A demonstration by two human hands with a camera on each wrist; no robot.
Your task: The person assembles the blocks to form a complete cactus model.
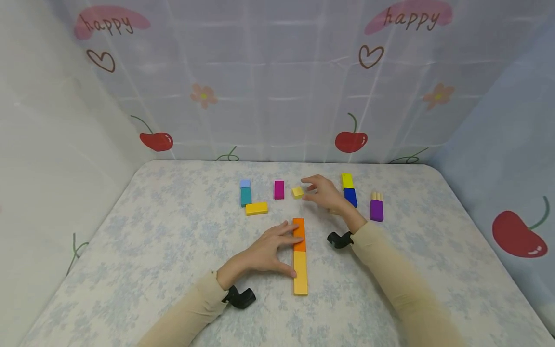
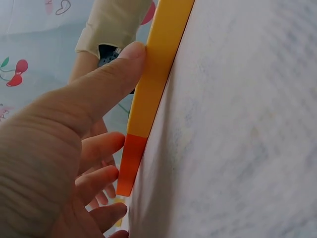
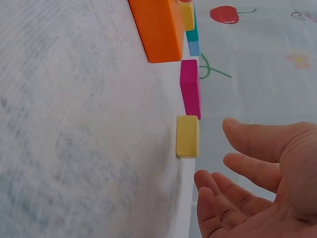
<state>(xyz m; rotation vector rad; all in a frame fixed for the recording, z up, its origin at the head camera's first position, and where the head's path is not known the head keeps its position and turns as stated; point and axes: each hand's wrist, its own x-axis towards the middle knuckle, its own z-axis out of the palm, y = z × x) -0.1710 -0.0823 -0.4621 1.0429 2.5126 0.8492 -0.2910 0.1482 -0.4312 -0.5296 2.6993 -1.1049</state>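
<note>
Hand (image 1: 324,193) (right), gap, pale block (image 1: 297,193), left hand (image 1: 270,248) at edge of orange block (image 1: 301,233)

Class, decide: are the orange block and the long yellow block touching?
Touching: the left wrist view shows the orange block and the long yellow block meeting end to end.

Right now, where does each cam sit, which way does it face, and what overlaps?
Head: worn on the head, facing forward and down at the table; shows left hand, right hand, left arm, right arm.
Left wrist: on that wrist, facing the amber block and orange block; shows left hand, right arm behind.
Right wrist: on that wrist, facing the pale yellow block and magenta block; shows right hand.
Shared: head and right wrist both see the magenta block.
</note>
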